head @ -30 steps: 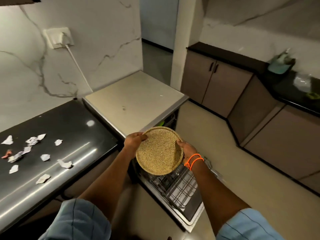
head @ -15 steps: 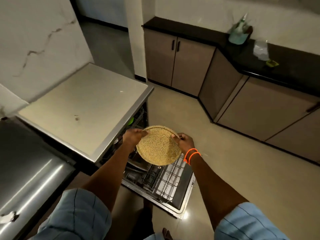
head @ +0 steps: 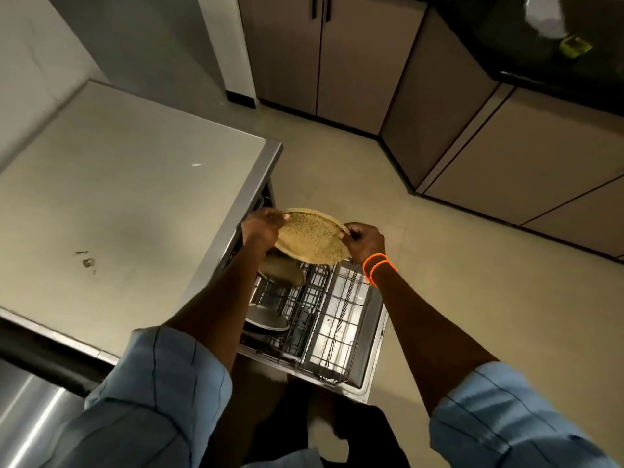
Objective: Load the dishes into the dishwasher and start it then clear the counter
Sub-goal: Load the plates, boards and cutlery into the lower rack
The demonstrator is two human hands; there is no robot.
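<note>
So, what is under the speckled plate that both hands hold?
Under the speckled plate sits the pulled-out dishwasher rack. A second tan dish shows just below it, and a grey metal dish nearer. The plate and left hand cover the rack's far end.

Both arms wear light blue sleeves with thin dark stripes, rolled up above the elbows so the forearms are bare. The right wrist carries two bright orange cord bracelets, looped side by side just behind the right hand.
</note>
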